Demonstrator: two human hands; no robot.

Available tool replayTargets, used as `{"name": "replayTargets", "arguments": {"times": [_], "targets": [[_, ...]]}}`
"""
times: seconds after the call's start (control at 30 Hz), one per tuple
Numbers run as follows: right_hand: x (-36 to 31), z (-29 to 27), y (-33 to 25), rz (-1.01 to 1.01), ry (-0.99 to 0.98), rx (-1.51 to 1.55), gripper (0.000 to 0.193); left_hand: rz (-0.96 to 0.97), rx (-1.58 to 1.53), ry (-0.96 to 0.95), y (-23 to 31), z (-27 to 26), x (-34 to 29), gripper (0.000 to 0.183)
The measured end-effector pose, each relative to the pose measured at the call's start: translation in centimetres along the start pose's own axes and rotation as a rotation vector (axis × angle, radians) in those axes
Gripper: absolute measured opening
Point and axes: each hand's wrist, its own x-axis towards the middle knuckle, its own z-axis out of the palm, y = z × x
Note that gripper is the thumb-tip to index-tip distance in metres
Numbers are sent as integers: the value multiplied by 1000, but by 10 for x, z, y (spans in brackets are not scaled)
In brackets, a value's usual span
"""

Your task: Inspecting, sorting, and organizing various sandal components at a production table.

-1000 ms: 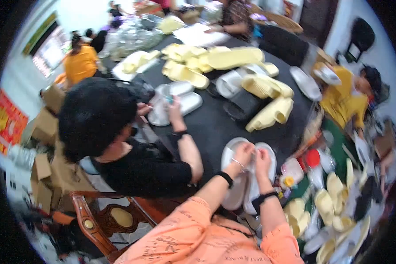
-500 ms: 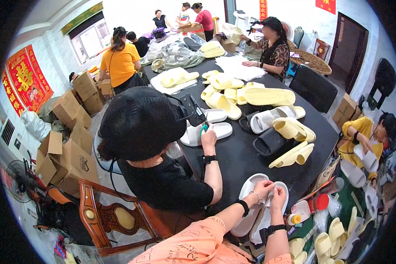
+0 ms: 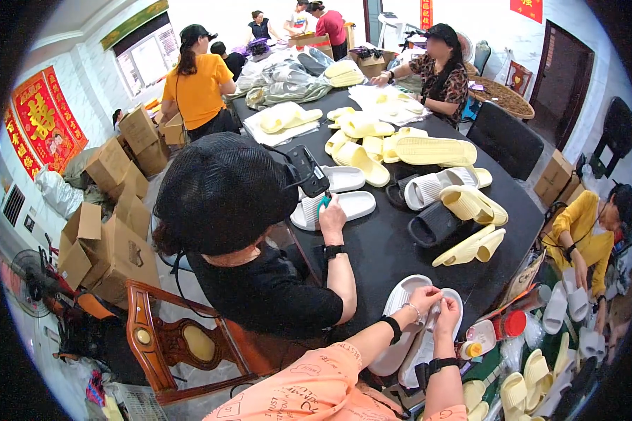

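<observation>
Both hands, left hand and right hand, pinch the white slippers, lengthwise toward the person.

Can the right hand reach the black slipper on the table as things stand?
Probably yes. The right hand is busy at the white slippers, but bare table lies between it and the black slipper, with nothing in the way.

Long black tabletop — crowded. Near end: a pair of white slippers lying side by side. Middle: black slippers, pale yellow slippers, another white pair. Far end — yellow slippers on white sheets, and crumpled silvery bags.
</observation>
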Motion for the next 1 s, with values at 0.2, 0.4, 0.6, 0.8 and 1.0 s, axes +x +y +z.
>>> {"name": "replayTargets", "arguments": {"times": [0.2, 0.4, 0.6, 0.8, 1.0], "targets": [[-3, 2, -6, 49, 13, 42, 7, -43, -9, -12, -7, 2, 4, 23], [4, -1, 5, 31, 13, 69, 7, -43, -10, -25, -1, 0, 3, 24], [6, 4, 0, 62, 16, 129, 7, -42, -1, -28, -4, -2, 12, 23], [1, 2, -8, 56, -9, 101, 7, -71, 59, -3, 5, -1, 6, 20], [-5, -6, -14, -328, 84, -493, 16, 4, -44, 50, -15, 7, 9, 17]]}}
